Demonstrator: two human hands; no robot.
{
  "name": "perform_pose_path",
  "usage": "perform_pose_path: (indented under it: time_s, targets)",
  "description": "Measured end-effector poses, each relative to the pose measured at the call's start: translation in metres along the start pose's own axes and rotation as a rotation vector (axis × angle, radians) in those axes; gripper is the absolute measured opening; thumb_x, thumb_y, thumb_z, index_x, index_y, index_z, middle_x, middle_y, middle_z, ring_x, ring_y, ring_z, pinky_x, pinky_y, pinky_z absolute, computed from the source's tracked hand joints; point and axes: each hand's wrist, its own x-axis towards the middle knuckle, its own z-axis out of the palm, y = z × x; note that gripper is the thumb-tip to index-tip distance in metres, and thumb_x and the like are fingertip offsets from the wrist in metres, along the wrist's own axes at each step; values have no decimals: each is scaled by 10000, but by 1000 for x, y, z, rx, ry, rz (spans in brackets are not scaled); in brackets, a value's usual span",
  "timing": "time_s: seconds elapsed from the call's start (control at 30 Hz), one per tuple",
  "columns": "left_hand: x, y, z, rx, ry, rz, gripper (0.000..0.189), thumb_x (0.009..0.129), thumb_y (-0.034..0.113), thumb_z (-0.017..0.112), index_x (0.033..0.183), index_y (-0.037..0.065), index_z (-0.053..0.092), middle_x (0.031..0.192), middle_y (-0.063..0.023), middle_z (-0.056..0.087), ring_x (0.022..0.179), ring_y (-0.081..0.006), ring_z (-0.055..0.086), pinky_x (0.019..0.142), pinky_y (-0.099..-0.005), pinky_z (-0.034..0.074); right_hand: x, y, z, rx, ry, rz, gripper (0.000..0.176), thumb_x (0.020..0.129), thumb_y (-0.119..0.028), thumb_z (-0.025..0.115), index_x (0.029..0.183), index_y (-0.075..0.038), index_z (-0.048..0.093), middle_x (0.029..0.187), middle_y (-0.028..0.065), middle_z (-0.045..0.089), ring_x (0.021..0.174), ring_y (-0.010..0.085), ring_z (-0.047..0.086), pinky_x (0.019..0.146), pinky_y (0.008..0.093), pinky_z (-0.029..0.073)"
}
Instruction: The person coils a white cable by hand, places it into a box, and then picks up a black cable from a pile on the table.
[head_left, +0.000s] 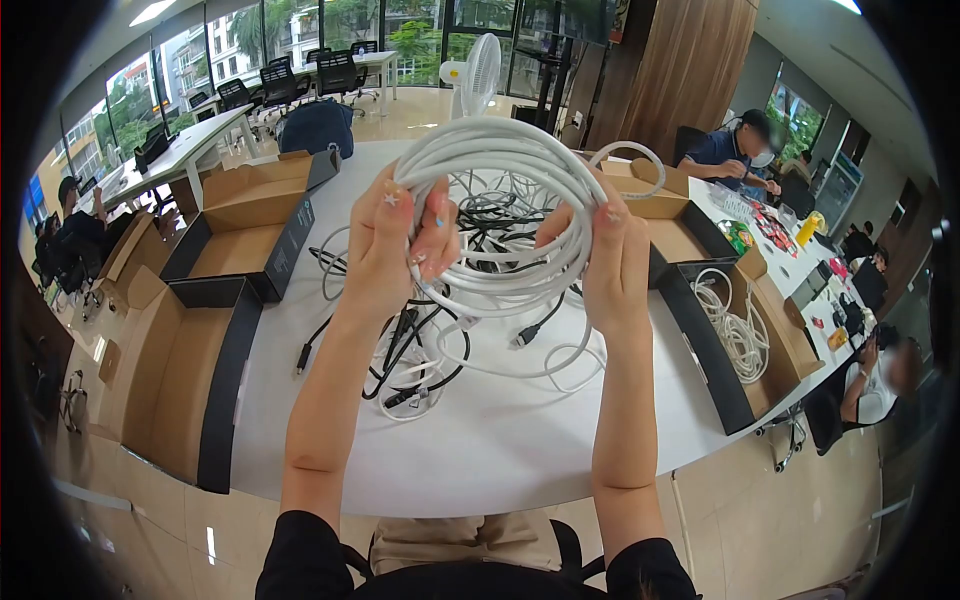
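A coil of white cable (pixel 500 150) is held up over the table in both hands, its loops gathered in a ring. My left hand (pixel 405 230) is closed round the ring's left side, fingers curled inside it. At the right side, my right hand (pixel 605 250) grips the loops, with its thumb on the front. One loose loop of the same cable sticks out beyond the right hand. Behind and below the coil, a tangle of black and white cables (pixel 405 355) lies on the white table (pixel 450 440). A black connector (pixel 528 336) rests right of it.
Open cardboard boxes stand at the left (pixel 185 370) and back left (pixel 245 215). On the right, a box (pixel 725 375) holds a white cable bundle (pixel 735 330), with another box (pixel 670 225) behind. People sit at a side table (pixel 790 260); a white fan (pixel 482 75) stands behind.
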Motion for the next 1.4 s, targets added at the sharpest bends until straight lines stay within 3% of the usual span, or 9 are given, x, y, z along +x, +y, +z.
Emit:
perform_pose_path:
  time_s: [0.17,0.37,0.5,0.57,0.77,0.93,1.13,1.23,1.4]
  targets:
    - [0,-4,7,-42,59,-20,450,927,482,368,814,50,433,483,51,281,389,-39,287,366,-189,277,1,-19,-3,52,-8,188,436,985,-284,251,1205,-51,548,589,11,562,486,41,423,470,191,335]
    - [-3,-17,9,14,155,-53,388,962,396,327,842,44,437,506,36,306,399,-45,304,392,-205,308,2,-7,-2,201,85,166,418,975,-260,276,1165,-41,576,664,24,591,522,34,413,492,184,343]
    - [-5,-23,13,-79,188,-71,389,976,371,295,849,36,445,532,21,342,418,-49,343,410,-214,333,3,-3,-2,14,115,39,282,924,-185,432,1072,-13,600,672,29,594,538,42,457,502,201,376]
    - [-4,-22,14,-131,158,-124,390,976,364,293,840,33,448,537,14,358,426,-59,365,435,-226,360,3,0,2,-78,177,-67,204,886,-135,512,1003,1,608,652,29,583,535,51,484,495,212,390]
    - [-1,-8,-1,0,-173,-245,324,901,298,404,938,-9,501,605,-37,488,530,-121,506,572,-273,453,5,-5,-11,-122,123,122,120,842,-80,569,901,20,595,592,41,554,484,64,509,451,219,388]
    - [4,25,-4,263,-220,-414,386,797,224,572,1097,-14,521,736,-76,588,665,-151,589,644,-259,448,0,-5,-15,-442,-126,114,156,764,-69,603,916,-65,571,623,99,592,521,246,573,504,329,429]
    - [-1,24,7,1033,-308,-263,266,745,78,687,979,5,583,694,-24,579,585,-83,551,577,-216,442,-8,-1,14,-846,-210,-163,234,689,-82,652,885,-58,525,606,81,570,587,251,590,510,374,440]
    - [4,15,3,826,-207,-493,249,745,220,714,875,26,627,569,2,549,474,-57,499,439,-216,360,-8,-2,13,-828,-206,-164,243,689,-87,658,890,-64,524,604,74,570,586,255,588,512,365,442]
    - [3,9,0,560,-210,-540,221,770,203,701,833,3,633,508,16,523,377,-29,425,351,-194,311,-3,-6,5,-581,-174,-99,292,677,-144,700,923,-92,552,641,63,592,589,247,581,522,346,440]
